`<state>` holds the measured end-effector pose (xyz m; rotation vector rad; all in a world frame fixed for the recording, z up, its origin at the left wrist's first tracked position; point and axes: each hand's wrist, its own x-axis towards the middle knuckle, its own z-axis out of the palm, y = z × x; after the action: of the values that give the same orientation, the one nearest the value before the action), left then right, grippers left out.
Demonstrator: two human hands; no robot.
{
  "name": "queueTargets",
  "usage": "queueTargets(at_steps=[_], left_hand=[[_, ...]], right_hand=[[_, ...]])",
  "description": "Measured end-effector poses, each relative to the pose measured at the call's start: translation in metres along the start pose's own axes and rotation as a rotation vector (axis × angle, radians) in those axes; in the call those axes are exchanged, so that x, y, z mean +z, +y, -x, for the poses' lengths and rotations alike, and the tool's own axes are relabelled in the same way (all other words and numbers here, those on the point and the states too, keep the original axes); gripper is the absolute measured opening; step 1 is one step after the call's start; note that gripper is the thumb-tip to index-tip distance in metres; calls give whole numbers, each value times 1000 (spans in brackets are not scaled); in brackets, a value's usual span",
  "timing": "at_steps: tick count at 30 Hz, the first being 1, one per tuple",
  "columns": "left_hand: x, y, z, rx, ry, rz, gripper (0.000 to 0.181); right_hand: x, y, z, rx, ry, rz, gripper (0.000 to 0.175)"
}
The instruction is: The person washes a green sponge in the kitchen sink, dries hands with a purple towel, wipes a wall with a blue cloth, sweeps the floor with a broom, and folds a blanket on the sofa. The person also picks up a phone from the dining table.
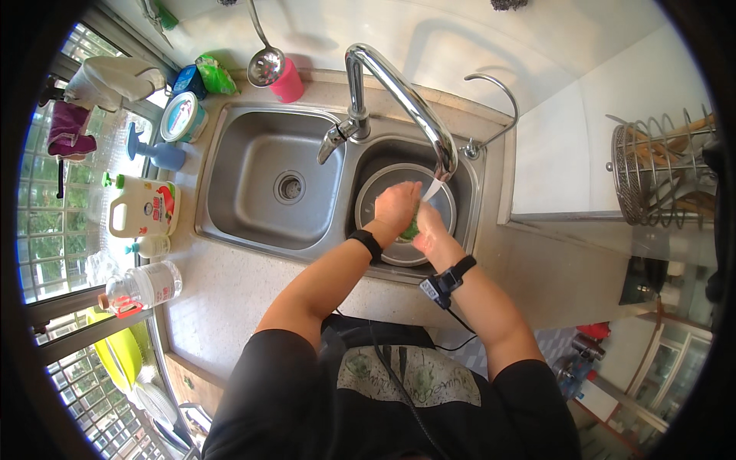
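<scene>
Both of my hands are close together beneath the chrome faucet (402, 86), in the right basin of the sink. A stream of water (432, 188) runs from the spout onto them. My left hand (395, 208) and my right hand (429, 224) press a green leafy vegetable (410, 232) between them; most of it is hidden by the palms and fingers. Under them a round metal bowl (368, 198) sits in the right basin (382, 150). Water glistens on my right hand and wrist.
To the left is the other basin (253, 178) with its drain. Along the window stand a detergent jug (141, 206), a spray bottle (162, 155) and a clear plastic bottle (155, 284). A small curved tap (509, 98) and a wire utensil basket (632, 172) are on the right.
</scene>
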<state>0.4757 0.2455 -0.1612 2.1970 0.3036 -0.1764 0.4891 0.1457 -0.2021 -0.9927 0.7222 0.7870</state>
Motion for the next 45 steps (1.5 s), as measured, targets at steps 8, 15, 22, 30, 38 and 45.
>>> queueTargets(at_steps=[8, 15, 22, 30, 38, 45], left_hand=[[7, -31, -2, 169, 11, -206, 31], [24, -61, -13, 171, 7, 267, 44], [2, -58, 7, 138, -281, 675, 48], [5, -57, 8, -363, -493, 1357, 39], [-14, -75, 2, -335, -292, 1416, 38], [-4, -70, -3, -479, -232, 1697, 27]], right_hand=[[3, 0, 9, -9, -52, 75, 31], [-1, -30, 28, -252, -70, -201, 32], [-8, -31, 52, -220, -412, -17, 38], [-11, -1, 43, -215, -187, 404, 43], [-45, -17, 21, -355, 9, 509, 24], [-42, -15, 6, -86, -169, 293, 23]])
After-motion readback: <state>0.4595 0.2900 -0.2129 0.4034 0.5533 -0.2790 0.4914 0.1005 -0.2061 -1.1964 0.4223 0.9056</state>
